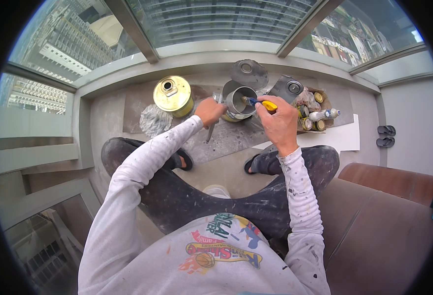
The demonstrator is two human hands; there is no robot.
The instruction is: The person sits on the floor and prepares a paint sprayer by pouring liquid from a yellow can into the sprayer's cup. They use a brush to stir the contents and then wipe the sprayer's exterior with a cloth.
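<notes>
In front of me, my left hand (210, 112) is closed at the left side of a grey round pot (237, 109), which tilts so its inside shows. A narrow grey strip (210, 133) sticks out below that hand; whether it belongs to the pot I cannot tell. My right hand (279, 123) grips a paintbrush (268, 105) with a yellow and blue handle, its bristles inside the pot. Behind and partly under the pot stands a larger open can (230, 87), mostly hidden. Left of it are a gold paint tin (173, 93) and a crumpled whitish rag (155, 121).
Two grey-stained lids (249, 73) (288, 88) lie by the windows. A cardboard box (330, 104) of small tins and bottles stands right, above white board (346, 133). Stained sheeting (197, 150) covers floor between my feet. Slippers (386, 136) and brown padded furniture (374, 236) are farther right.
</notes>
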